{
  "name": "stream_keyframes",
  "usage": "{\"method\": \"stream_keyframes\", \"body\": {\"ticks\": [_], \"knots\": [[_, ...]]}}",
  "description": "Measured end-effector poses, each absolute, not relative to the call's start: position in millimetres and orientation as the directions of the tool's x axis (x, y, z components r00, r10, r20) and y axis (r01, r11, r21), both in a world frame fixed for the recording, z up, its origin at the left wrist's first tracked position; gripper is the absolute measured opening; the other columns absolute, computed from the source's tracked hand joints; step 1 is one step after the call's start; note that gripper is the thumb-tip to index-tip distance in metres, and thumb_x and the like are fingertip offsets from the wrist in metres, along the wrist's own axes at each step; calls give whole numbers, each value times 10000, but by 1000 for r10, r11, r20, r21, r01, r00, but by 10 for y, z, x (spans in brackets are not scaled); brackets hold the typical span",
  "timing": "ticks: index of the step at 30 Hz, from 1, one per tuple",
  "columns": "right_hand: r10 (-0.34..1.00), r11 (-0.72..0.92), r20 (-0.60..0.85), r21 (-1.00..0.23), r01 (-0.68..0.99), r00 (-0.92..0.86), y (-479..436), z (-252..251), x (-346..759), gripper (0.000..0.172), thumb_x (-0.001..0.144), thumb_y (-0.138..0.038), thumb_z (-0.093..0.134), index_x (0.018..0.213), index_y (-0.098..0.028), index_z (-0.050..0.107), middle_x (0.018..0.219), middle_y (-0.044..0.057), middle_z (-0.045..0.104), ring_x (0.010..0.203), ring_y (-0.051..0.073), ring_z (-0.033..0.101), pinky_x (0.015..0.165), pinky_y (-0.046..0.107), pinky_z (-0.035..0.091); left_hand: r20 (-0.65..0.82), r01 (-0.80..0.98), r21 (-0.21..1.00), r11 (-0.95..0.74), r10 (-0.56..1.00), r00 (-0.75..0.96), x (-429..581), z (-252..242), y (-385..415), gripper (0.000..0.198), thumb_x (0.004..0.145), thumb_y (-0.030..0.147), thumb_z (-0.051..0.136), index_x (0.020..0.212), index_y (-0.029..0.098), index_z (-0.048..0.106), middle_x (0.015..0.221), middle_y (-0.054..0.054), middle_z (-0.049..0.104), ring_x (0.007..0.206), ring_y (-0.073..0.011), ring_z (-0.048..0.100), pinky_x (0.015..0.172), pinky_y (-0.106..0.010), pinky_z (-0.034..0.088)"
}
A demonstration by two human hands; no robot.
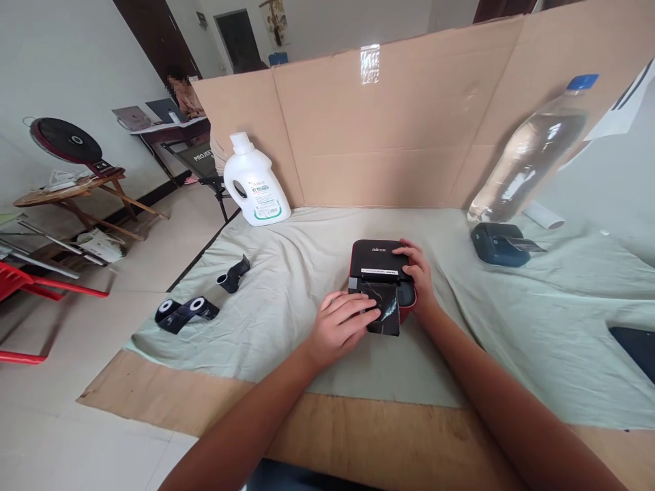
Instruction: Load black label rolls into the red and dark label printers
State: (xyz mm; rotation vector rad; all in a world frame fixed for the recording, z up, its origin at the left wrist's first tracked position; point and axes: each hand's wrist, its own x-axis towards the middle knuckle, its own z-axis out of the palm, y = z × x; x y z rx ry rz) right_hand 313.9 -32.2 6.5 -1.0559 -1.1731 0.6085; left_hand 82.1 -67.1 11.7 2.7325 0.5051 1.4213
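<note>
A small black printer (377,256) with red sides sits on the pale green cloth in front of me. A glossy black strip (389,320) comes out of its front slot and hangs toward me. My left hand (342,322) lies on this strip with its fingers stretched out flat; the thumb is mostly hidden. My right hand (420,276) grips the printer's right side, with fingertips on the lid. Loose rolls of black ribbon (197,307) lie left of the printer, and another piece of curled black ribbon (234,275) rests behind them.
A white detergent bottle (258,181) stands at the back left before a cardboard screen (379,129). To the right are a clear bottle (532,150) with a blue cap, a dark blue device (496,244) and a white tube (545,215). A dark flat object (634,348) lies far right.
</note>
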Motion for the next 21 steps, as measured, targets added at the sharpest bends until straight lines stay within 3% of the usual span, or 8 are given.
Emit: {"method": "stream_keyframes", "body": {"ticks": [2, 5, 10, 15, 21], "knots": [[865, 397, 402, -914, 83, 300, -311, -12, 3135, 445, 771, -421, 519, 1193, -307, 604, 1332, 44, 583, 1295, 309, 503, 1049, 486, 442, 789, 280, 174, -944, 304, 534, 821, 104, -673, 312, 939, 119, 502, 1157, 255, 677, 1148, -40, 746, 1133, -180, 663, 990, -362, 429], [887, 388, 369, -922, -14, 278, -295, -81, 3107, 587, 793, -472, 525, 1358, -318, 491, 1315, 46, 606, 1243, 296, 556, 1060, 485, 449, 781, 283, 188, -940, 318, 538, 817, 85, -676, 311, 951, 136, 498, 1171, 261, 679, 1147, -38, 747, 1138, -180, 660, 990, -359, 430], [889, 413, 364, -899, -145, 277, -327, -101, 3050, 573, 850, -563, 518, 1377, -341, 478, 1374, 36, 582, 1296, 285, 540, 1131, 496, 400, 799, 268, 186, -945, 304, 520, 834, 110, -701, 301, 964, 146, 494, 1172, 262, 678, 1137, -37, 750, 1122, -173, 663, 979, -361, 435], [898, 377, 347, -924, -65, 272, -329, -104, 3044, 653, 851, -655, 452, 1426, -349, 417, 1405, 38, 557, 1318, 281, 527, 1119, 484, 420, 811, 272, 174, -946, 294, 506, 845, 125, -722, 308, 957, 132, 500, 1173, 260, 677, 1135, -36, 749, 1109, -175, 668, 992, -362, 423], [901, 366, 345, -930, -37, 263, -286, -102, 3061, 682, 780, -604, 499, 1398, -326, 422, 1402, 55, 556, 1309, 310, 520, 1107, 501, 417, 806, 285, 207, -936, 329, 493, 846, 73, -715, 339, 935, 129, 514, 1212, 267, 651, 1162, -43, 735, 1122, -191, 660, 996, -380, 433]]}}
